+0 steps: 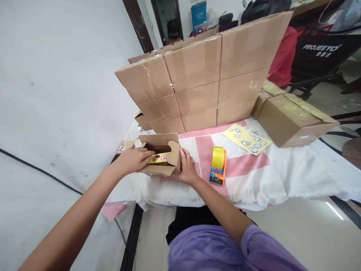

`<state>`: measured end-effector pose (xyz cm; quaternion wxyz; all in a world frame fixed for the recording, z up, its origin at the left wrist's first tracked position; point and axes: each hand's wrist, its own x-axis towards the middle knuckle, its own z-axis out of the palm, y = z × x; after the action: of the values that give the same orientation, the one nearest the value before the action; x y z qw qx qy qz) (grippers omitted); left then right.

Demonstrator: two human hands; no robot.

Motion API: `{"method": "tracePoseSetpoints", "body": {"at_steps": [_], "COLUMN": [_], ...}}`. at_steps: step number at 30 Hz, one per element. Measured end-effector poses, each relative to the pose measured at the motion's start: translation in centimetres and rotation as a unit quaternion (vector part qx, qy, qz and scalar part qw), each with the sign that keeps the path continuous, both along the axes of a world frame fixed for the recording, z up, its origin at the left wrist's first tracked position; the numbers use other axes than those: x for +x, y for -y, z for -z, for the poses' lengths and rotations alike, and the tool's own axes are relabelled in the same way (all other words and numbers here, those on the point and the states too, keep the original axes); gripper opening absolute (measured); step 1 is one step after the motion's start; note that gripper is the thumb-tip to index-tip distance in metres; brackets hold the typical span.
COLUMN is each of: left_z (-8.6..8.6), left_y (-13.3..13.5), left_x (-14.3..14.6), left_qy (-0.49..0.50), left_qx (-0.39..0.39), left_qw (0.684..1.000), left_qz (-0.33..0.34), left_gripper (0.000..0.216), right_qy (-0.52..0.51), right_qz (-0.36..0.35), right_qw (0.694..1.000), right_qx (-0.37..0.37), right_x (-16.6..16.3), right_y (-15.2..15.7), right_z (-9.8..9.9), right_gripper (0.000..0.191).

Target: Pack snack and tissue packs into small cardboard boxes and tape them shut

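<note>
A small open cardboard box (175, 160) sits on the cloth-covered table, its flaps raised. Inside it lies a yellow packet (161, 158) with a red and white round mark. My left hand (135, 162) reaches in over the box's left side, its fingers closed on the packet's left end; the fingertips are partly hidden. Against the right side of the box, my right hand (186, 167) grips the cardboard, fingers along the wall and thumb low near the front. To the right of that hand lies an orange and blue tape dispenser (217, 165) with a yellow roll.
Stacked cardboard boxes (194, 75) form a wall behind the small box. A yellow sheet with printed shapes (246, 139) lies at right, near a larger taped box (293, 116). A white wall (56, 94) borders the left. A person's red sleeve (284, 56) shows behind.
</note>
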<state>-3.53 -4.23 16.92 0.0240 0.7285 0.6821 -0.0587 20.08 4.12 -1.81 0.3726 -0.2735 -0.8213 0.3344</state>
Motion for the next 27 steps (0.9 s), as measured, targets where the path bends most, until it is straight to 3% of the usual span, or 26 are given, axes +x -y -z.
{"method": "tracePoseSetpoints", "body": {"at_steps": [3,5,7,10,12,15,18,22,24,27], "left_z": [0.5,2.6,5.5,9.4,10.4,10.0,9.1,9.2,9.6,10.2], "left_y": [2.4,4.0,5.0,5.1,4.4,3.5,3.4,3.4,3.1,2.7], "left_x": [-1.3,-2.3,-2.6,-1.6,-0.4,1.4,3.1,5.2,5.9,7.0], "left_qy": [0.094,0.231,0.347,0.430,0.424,0.296,0.166,0.080,0.043,0.027], "left_qx": [0.128,0.242,0.308,0.327,0.348,0.381,0.414,0.355,0.315,0.314], "left_qw": [0.987,0.942,0.883,0.829,0.809,0.841,0.883,0.931,0.946,0.949], "left_qz": [-0.017,-0.041,-0.067,-0.143,-0.209,-0.245,-0.149,0.034,0.056,0.016], "left_gripper": [0.045,0.051,0.065,0.081,0.077,0.050,0.030,0.045,0.053,0.055], "right_qy": [-0.046,-0.079,-0.100,-0.120,-0.151,-0.207,-0.171,-0.054,-0.061,-0.167], "right_qz": [-0.006,-0.029,-0.063,-0.081,-0.072,-0.066,-0.044,-0.011,0.040,0.204], "right_qw": [0.999,0.996,0.993,0.989,0.985,0.970,0.983,0.998,0.996,0.964], "right_qx": [-0.014,0.000,0.031,0.022,-0.045,-0.110,-0.044,0.027,0.050,0.025], "right_x": [1.1,1.9,2.4,2.4,2.0,1.5,1.9,4.1,6.4,11.3], "right_y": [-0.5,-1.0,-1.5,-2.2,-2.6,-3.2,-3.6,-3.0,-2.5,-2.1], "right_z": [-0.5,-1.3,-2.5,-4.4,-5.4,-6.2,-7.0,-9.1,-9.6,-8.3], "right_gripper": [0.119,0.085,0.055,0.051,0.056,0.063,0.047,0.032,0.028,0.024]}}
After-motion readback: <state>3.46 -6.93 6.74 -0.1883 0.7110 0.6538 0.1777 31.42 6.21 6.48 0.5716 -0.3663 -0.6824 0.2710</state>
